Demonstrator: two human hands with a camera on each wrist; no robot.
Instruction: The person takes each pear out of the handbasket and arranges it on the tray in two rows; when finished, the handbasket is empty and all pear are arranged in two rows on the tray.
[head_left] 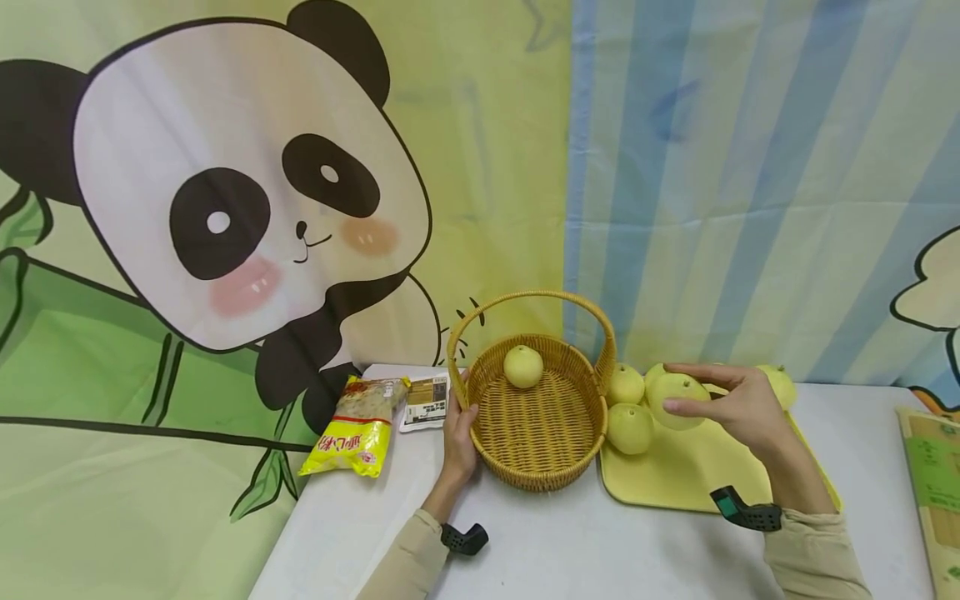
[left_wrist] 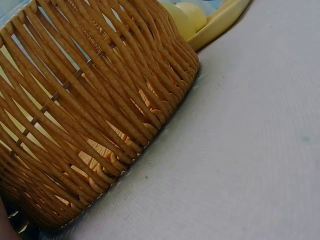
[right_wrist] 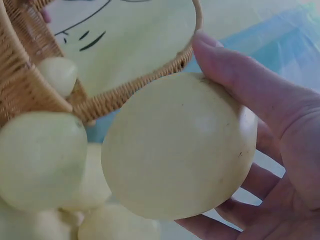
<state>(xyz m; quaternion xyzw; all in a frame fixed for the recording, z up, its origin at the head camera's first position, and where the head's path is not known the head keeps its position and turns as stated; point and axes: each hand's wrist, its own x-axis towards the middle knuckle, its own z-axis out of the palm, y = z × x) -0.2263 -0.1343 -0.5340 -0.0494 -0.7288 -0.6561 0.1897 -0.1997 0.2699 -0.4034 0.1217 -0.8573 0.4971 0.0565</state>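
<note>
My right hand (head_left: pixel 746 408) holds a pale yellow-green pear (head_left: pixel 678 402) above a yellow tray (head_left: pixel 675 483), with thumb and fingers round its sides. The right wrist view shows that pear (right_wrist: pixel 177 150) close up in the hand (right_wrist: pixel 270 115). A woven wicker basket (head_left: pixel 540 433) with a tall arched handle stands to the left of the tray. Against its left side is my left hand (head_left: pixel 459 433), gripping near the rim and handle base. One pear (head_left: pixel 523 367) lies inside the basket. Several more lie on the tray, one pear (head_left: pixel 630 428) near its left edge.
Left of the basket lie a yellow-and-clear food bag (head_left: pixel 360 425) and a small flat packet (head_left: pixel 426 402). A green package (head_left: pixel 933 492) lies at the table's right. A panda-print curtain (head_left: pixel 487 167) hangs behind the white table (head_left: pixel 555 542).
</note>
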